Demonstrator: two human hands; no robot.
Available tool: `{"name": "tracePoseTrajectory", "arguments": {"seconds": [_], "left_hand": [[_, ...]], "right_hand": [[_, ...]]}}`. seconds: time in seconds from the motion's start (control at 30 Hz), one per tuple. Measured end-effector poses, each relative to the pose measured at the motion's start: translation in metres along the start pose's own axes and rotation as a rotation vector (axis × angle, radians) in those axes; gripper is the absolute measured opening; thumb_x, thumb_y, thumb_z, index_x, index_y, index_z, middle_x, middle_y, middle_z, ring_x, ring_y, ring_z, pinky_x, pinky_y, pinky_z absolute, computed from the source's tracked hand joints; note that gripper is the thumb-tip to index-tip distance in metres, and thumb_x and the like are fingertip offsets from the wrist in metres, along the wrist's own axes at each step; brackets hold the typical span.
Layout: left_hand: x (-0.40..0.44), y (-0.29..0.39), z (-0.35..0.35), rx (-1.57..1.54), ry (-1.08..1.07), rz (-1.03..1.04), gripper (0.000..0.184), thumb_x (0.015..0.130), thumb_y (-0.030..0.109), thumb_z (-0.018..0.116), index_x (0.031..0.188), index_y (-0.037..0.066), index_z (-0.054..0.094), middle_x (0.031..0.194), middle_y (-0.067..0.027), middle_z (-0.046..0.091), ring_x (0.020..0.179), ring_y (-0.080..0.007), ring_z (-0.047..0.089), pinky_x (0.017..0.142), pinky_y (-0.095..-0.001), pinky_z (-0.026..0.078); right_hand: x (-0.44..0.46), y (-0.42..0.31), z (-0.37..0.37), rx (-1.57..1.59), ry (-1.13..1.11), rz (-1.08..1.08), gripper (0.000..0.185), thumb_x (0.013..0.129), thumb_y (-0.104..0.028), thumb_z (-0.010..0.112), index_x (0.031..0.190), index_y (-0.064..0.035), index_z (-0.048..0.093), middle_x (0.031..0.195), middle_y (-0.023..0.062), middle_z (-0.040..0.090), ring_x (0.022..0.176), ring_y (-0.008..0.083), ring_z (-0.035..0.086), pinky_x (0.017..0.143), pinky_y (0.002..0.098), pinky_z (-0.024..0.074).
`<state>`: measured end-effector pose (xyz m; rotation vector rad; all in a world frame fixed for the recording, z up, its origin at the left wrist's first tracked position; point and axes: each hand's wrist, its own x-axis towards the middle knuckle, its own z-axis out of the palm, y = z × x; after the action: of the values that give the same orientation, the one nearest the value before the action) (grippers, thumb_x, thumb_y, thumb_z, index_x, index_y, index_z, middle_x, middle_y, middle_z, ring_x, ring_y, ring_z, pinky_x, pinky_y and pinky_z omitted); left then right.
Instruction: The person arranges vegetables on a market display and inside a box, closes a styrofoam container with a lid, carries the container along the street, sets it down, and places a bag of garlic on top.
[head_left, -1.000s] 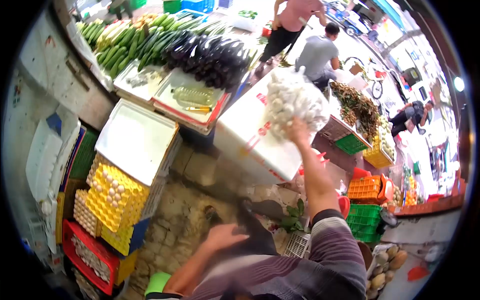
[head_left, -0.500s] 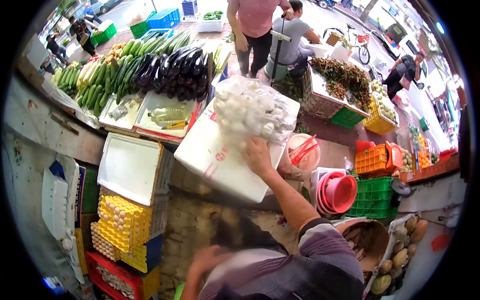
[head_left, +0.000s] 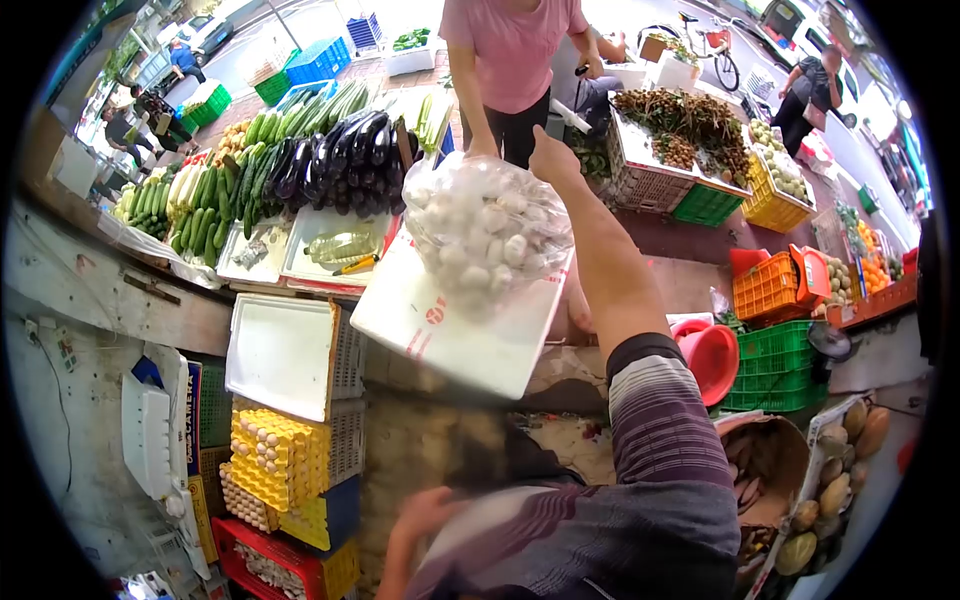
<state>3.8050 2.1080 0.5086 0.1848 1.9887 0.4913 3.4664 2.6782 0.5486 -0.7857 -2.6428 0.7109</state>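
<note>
A clear plastic bag of garlic bulbs (head_left: 488,235) rests on a white foam box (head_left: 440,335) with red print. My right arm stretches forward past the bag's right side. At its far right edge is my right hand (head_left: 553,158), fingers curled in; what they hold, if anything, is hidden. A person in a pink shirt (head_left: 512,60) stands across the box, one hand reaching down behind the bag's top. Low in view, my left hand (head_left: 428,510) lies beside my shirt with its fingers loosely extended and nothing seen in it.
Eggplants (head_left: 355,150) and cucumbers (head_left: 205,215) fill the stall at left. Egg trays (head_left: 275,455) are stacked beneath a white foam lid (head_left: 280,355). At right stand a red basin (head_left: 712,360), a green crate (head_left: 770,370) and an orange crate (head_left: 768,305).
My right hand has moved forward, from the bag's near side to its far right edge. The garlic bag has shifted slightly nearer. The person in pink has come closer and reaches toward the bag.
</note>
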Motion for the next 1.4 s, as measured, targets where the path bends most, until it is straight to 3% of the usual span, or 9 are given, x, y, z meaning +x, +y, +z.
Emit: {"name": "tracePoseTrajectory", "arguments": {"seconds": [0.1, 0.2, 0.23, 0.43, 0.57, 0.67, 0.97, 1.07, 1.4], "left_hand": [[0.003, -0.008, 0.010, -0.060, -0.012, -0.015, 0.073, 0.083, 0.061, 0.069, 0.127, 0.003, 0.066, 0.121, -0.0182, 0.069, 0.112, -0.0310, 0.067, 0.094, -0.0379, 0.052], [-0.003, 0.009, 0.016, -0.112, 0.147, 0.079, 0.041, 0.083, 0.040, 0.078, 0.096, 0.002, 0.070, 0.070, -0.0057, 0.059, 0.068, -0.0143, 0.053, 0.063, -0.0316, 0.044], [-0.008, 0.021, 0.012, -0.115, 0.107, 0.100, 0.044, 0.083, 0.043, 0.077, 0.096, 0.002, 0.070, 0.072, -0.0073, 0.061, 0.069, -0.0158, 0.056, 0.065, -0.0325, 0.046], [-0.021, 0.045, 0.004, -0.128, 0.109, 0.055, 0.049, 0.079, 0.048, 0.079, 0.097, 0.002, 0.070, 0.074, -0.0075, 0.063, 0.071, -0.0166, 0.058, 0.067, -0.0323, 0.047], [-0.025, 0.042, 0.007, -0.093, 0.127, 0.114, 0.053, 0.079, 0.054, 0.077, 0.096, 0.004, 0.070, 0.074, -0.0096, 0.064, 0.072, -0.0199, 0.060, 0.067, -0.0342, 0.048], [-0.023, 0.033, 0.003, 0.098, -0.017, -0.006, 0.066, 0.084, 0.063, 0.066, 0.119, 0.007, 0.070, 0.109, -0.0176, 0.071, 0.102, -0.0314, 0.068, 0.089, -0.0402, 0.052], [-0.045, -0.057, 0.021, -0.009, 0.041, 0.147, 0.066, 0.084, 0.063, 0.066, 0.117, 0.006, 0.069, 0.112, -0.0186, 0.070, 0.105, -0.0343, 0.067, 0.089, -0.0420, 0.051], [-0.043, -0.093, 0.036, -0.077, 0.196, 0.263, 0.055, 0.081, 0.059, 0.070, 0.103, 0.009, 0.073, 0.091, -0.0152, 0.072, 0.088, -0.0320, 0.068, 0.077, -0.0387, 0.051], [-0.079, -0.143, 0.054, -0.062, 0.134, 0.277, 0.055, 0.081, 0.060, 0.070, 0.104, 0.011, 0.073, 0.090, -0.0133, 0.072, 0.088, -0.0307, 0.068, 0.078, -0.0387, 0.051]], "right_hand": [[-0.034, -0.018, 0.000, -0.027, -0.007, -0.099, 0.063, 0.086, -0.018, 0.055, 0.149, -0.0161, 0.043, 0.106, 0.0258, 0.070, 0.101, 0.0428, 0.067, 0.089, 0.0527, 0.0519], [-0.113, -0.038, 0.026, 0.142, 0.003, -0.249, 0.055, 0.088, -0.037, 0.064, 0.137, -0.0140, 0.056, 0.105, 0.0213, 0.070, 0.098, 0.0412, 0.066, 0.085, 0.0524, 0.0519], [-0.144, -0.053, 0.007, 0.134, -0.122, -0.291, 0.054, 0.086, -0.041, 0.067, 0.131, -0.0118, 0.060, 0.110, 0.0206, 0.069, 0.102, 0.0413, 0.065, 0.089, 0.0518, 0.0505], [-0.196, -0.054, 0.062, -0.026, -0.048, -0.259, 0.065, 0.086, -0.058, 0.062, 0.130, -0.0096, 0.060, 0.145, 0.0189, 0.048, 0.140, 0.0365, 0.037, 0.118, 0.0654, 0.0115], [-0.195, -0.040, 0.083, -0.145, -0.019, -0.242, 0.058, 0.089, -0.054, 0.058, 0.127, -0.0107, 0.062, 0.143, 0.0177, 0.051, 0.139, 0.0363, 0.040, 0.117, 0.0659, 0.0146], [-0.204, -0.051, 0.072, -0.172, -0.070, -0.211, 0.050, 0.091, -0.050, 0.056, 0.122, -0.0122, 0.066, 0.138, 0.0177, 0.053, 0.135, 0.0354, 0.043, 0.117, 0.0661, 0.0161], [-0.231, -0.052, 0.099, -0.141, 0.210, -0.197, 0.025, 0.089, -0.032, 0.061, 0.100, -0.0098, 0.070, 0.111, 0.0146, 0.063, 0.117, 0.0331, 0.054, 0.107, 0.0574, 0.0324], [-0.249, -0.055, 0.111, -0.175, 0.267, -0.196, 0.024, 0.091, -0.031, 0.059, 0.099, -0.0105, 0.069, 0.109, 0.0139, 0.063, 0.116, 0.0332, 0.055, 0.104, 0.0588, 0.0346], [-0.287, -0.057, 0.095, -0.331, 0.130, -0.203, 0.022, 0.094, -0.028, 0.053, 0.091, -0.0103, 0.066, 0.094, 0.0119, 0.067, 0.099, 0.0343, 0.064, 0.093, 0.0636, 0.0412]]}}
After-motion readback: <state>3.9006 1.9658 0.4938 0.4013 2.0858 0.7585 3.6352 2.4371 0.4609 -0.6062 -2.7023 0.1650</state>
